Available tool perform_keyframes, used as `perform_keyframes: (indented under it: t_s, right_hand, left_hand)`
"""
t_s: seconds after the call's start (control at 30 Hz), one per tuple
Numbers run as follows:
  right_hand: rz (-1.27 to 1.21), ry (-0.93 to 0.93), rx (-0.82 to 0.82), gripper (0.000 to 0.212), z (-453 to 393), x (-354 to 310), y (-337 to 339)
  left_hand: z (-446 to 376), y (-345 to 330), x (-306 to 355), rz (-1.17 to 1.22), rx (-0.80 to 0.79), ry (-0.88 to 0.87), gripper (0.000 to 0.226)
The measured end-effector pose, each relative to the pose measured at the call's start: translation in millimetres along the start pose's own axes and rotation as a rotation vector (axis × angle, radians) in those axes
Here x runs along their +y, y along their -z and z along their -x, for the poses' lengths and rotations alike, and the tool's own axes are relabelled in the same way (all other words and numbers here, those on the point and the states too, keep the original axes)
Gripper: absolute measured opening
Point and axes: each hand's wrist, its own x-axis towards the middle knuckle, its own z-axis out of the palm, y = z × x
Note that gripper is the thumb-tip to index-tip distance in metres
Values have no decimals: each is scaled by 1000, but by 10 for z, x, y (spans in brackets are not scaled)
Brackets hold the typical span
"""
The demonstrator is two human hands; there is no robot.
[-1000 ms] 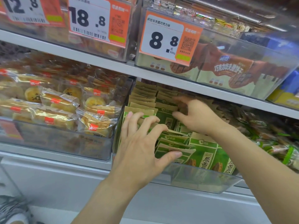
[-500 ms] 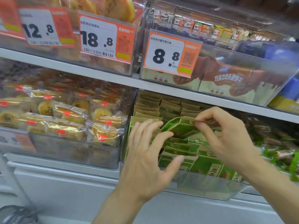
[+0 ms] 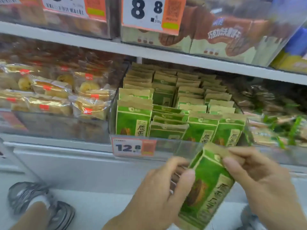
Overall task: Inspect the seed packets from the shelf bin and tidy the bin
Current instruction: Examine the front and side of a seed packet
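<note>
Progress: early | one seed packet (image 3: pixel 206 185) out of bin (image 3: pixel 186 146), pinched by left hand (image 3: pixel 159 193) and right hand (image 3: pixel 259 176) | left: check others, straighten toppled middle packets (image 3: pixel 167 118)

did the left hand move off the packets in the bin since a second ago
Yes. The left hand has come down and out of the clear bin, below its front edge, and now holds the green seed packet together with the right hand.

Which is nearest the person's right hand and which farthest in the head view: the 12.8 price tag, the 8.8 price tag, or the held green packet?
1. Held green packet: pinched in the right hand itself.
2. 12.8 price tag: on the bin front, up-left.
3. 8.8 price tag: upper shelf, far above.
</note>
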Motion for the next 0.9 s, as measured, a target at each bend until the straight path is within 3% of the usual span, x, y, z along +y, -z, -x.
perform_keyframes:
  t_s: [0.03,0.07,0.17,0.23,0.37,0.47,0.63,0.8,0.9]
  right_hand:
    - [122,10,-140,45,87,62,-129]
    - [123,-65,-177,52,139,154,-260]
    - [25,-532,-290,59,166,598,-162]
    - [77,-701,-294,60,169,736,-102]
    - [64,-701,-241,55,101,890,-121]
    - [40,-667,-224,42,35,855,-129]
    - [70,-644,-168,40,38,842,-133]
    - [241,-716,-485,40,5,735,-33]
    - [286,-696,-550,39,-3,718,3]
  left_hand:
    - [33,-75,-68,-20,-97,62,31]
    - [39,-125,-176,-31,-151,105,31]
    - [124,-264,-436,-50,-112,237,31]
    - [75,-291,-525,-7,-89,345,33]
    - [22,-345,-574,-128,-52,353,27]
    - [-47,-338,-487,-11,-74,394,27]
    - [0,-376,-448,210,-295,565,25]
    - [64,-404,-567,211,-129,541,18]
    - [99,-402,-605,206,-107,548,22]
